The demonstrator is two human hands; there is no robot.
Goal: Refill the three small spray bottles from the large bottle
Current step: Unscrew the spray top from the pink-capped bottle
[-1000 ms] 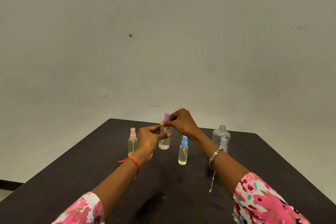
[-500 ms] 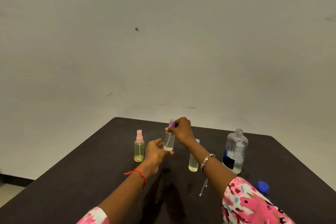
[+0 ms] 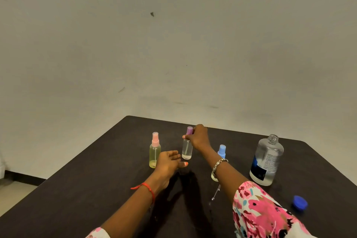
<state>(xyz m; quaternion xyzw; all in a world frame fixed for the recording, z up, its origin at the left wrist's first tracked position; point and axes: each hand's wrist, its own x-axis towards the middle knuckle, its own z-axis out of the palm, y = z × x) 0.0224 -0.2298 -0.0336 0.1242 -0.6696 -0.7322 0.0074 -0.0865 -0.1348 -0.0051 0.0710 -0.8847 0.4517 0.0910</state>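
Purple-capped spray bottle [image 3: 187,149], right hand [image 3: 199,137] pinching its cap, had come down upright onto the table [image 3: 96,189] as the left hand [image 3: 168,162] let go and hung slack beside it, large bottle [image 3: 267,160] standing uncapped well right, so capping looked nearly done.

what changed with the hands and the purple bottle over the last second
The left hand let go of the purple-capped spray bottle and drew back toward the person; it is now open, holding nothing. The right hand still grips the bottle near its top. The pink-capped spray bottle, blue-capped spray bottle and uncapped large bottle stayed put.
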